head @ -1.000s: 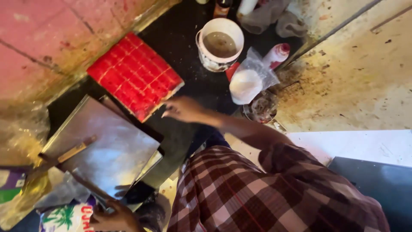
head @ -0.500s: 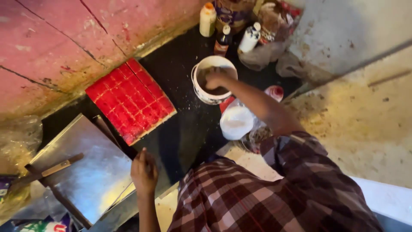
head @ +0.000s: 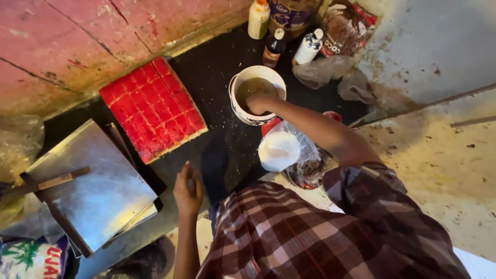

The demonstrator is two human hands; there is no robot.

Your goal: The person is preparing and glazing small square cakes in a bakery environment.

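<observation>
Our right hand [head: 258, 103] is down inside the white bucket [head: 257, 94] of brown mix; we cannot tell what its grip holds. Our left hand [head: 188, 190] rests open and empty on the dark bench [head: 222, 150]. The red slab [head: 152, 109] looks finished, untouched.

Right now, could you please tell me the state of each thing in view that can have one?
White bucket: open, holding brownish liquid.
Right hand: dipped inside the bucket.
Left hand: empty, resting on the dark counter.
Red cake slab: scored into squares, uncovered.
Metal trays: stacked.
Dark bottle: capped, upright.
Plastic bag of white powder: open.
</observation>
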